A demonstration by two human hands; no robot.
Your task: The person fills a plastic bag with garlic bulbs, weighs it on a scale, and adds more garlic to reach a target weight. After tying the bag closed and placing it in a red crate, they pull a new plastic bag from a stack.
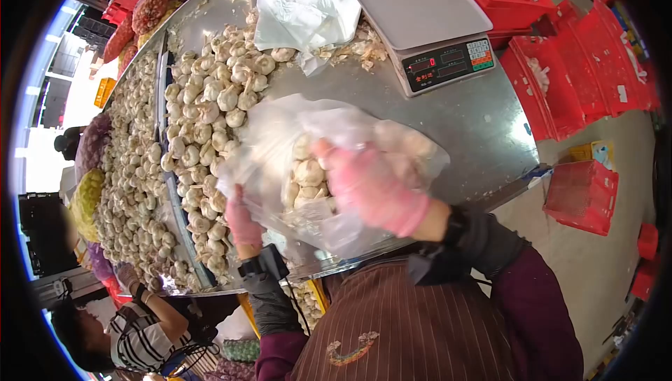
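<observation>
A clear plastic bag (336,121) lies on the metal table with several garlic bulbs (308,174) showing through its opening. My left hand (243,221), in a pink glove, pinches the near left edge of this bag. Over the bag's right part is my right hand (374,188), also pink-gloved and somewhat blurred, with its fingers bent onto the plastic. More bulbs show dimly beneath the film beyond that hand. To the left, a large heap of loose garlic (203,125) reaches close to my left hand.
A digital scale (423,13) showing 0 stands at the back, beside a stack of plastic bags (308,13). Red crates (581,199) are on the right. A metal divider (168,171) separates a second garlic heap, where another person (150,325) works.
</observation>
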